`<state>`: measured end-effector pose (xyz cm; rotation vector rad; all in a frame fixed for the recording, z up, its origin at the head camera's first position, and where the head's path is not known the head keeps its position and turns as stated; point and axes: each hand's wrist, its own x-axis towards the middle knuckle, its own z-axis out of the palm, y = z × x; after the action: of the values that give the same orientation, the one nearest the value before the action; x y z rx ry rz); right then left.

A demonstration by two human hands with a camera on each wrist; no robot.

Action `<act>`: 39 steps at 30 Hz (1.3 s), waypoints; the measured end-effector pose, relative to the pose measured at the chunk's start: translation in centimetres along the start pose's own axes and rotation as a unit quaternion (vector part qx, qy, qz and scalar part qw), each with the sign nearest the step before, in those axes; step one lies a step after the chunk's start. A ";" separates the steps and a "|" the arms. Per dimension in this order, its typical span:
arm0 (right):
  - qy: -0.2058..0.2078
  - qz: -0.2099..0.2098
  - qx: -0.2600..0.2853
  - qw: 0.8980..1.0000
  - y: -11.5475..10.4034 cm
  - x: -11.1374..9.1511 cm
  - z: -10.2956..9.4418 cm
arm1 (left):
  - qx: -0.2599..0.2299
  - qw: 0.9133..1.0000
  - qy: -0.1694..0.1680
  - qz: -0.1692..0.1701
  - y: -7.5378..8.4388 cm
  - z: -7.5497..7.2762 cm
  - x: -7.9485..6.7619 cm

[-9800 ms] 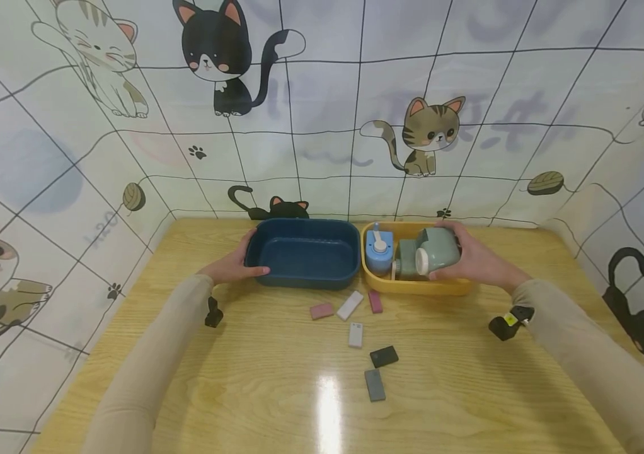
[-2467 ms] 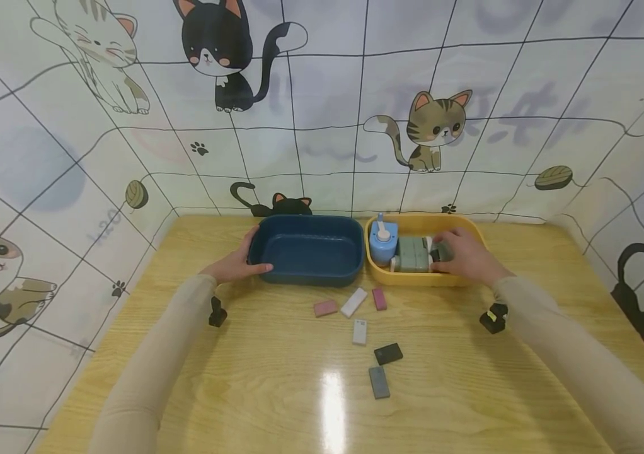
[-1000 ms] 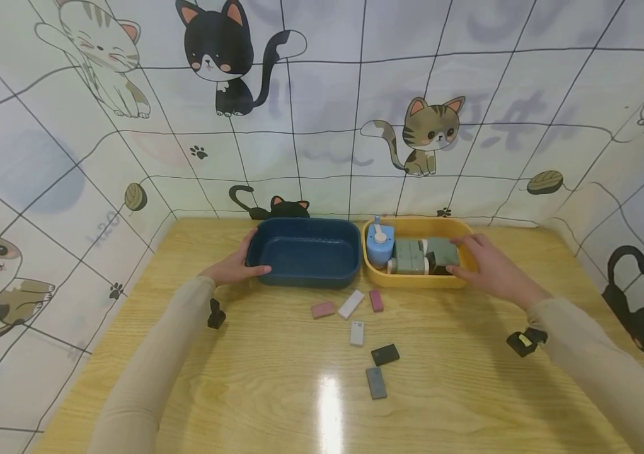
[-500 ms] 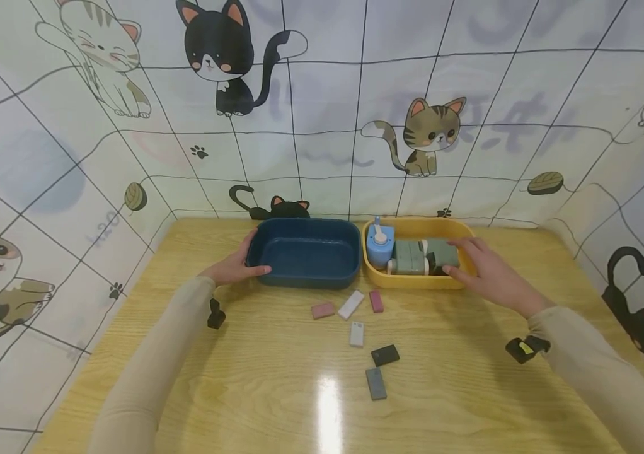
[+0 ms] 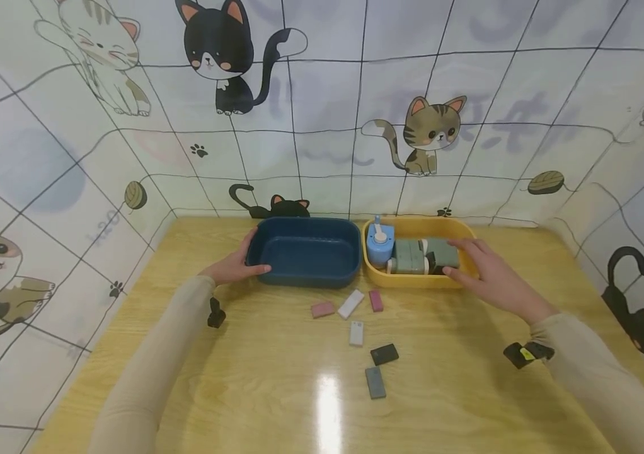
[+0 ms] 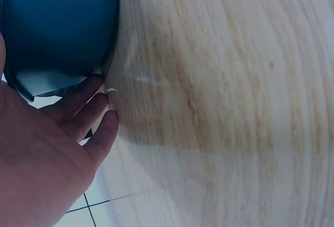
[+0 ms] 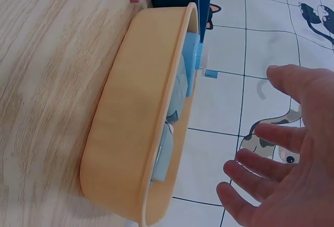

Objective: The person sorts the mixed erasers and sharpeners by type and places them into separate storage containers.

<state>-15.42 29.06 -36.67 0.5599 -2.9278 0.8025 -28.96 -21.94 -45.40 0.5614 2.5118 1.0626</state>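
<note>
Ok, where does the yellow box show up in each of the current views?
Head: the yellow box is right of centre, beside the blue box.
Left wrist: not in the picture.
Right wrist: the yellow box is mostly left of centre, running down toward the bottom edge.
Shared landmark: the blue box, also upper left in left wrist, top edge in right wrist.

In the right wrist view, the yellow bin [image 7: 120, 96] is hiding much of the green containers [image 7: 163, 160] from me; in the left wrist's, the blue bin [image 6: 60, 23] and the left hand [image 6: 44, 154] are running past the edges.
</note>
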 end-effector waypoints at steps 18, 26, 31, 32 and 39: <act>-0.017 -0.045 0.025 0.999 -2.4 -1.0 3.6 | 0.003 1.000 0.003 -0.007 -0.1 0.0 -0.1; -0.033 -0.063 0.048 0.996 -3.3 -1.3 5.0 | 0.001 1.000 0.002 -0.008 -0.3 -0.1 0.0; -0.060 -0.072 0.091 0.991 -3.5 -1.4 6.1 | 0.002 1.000 0.003 -0.006 -0.2 -0.1 0.0; -0.065 -0.075 0.097 0.990 -3.5 -1.5 6.3 | 0.002 1.000 0.002 -0.005 -0.1 -0.1 0.1; -0.113 -0.101 0.147 0.977 -3.6 -2.1 7.9 | 0.007 1.000 -0.001 -0.013 0.2 -0.1 -0.1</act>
<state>-11.84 22.90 -42.01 1.0153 -2.8928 1.2280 -28.85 -21.93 -45.17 0.5326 2.5200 1.0360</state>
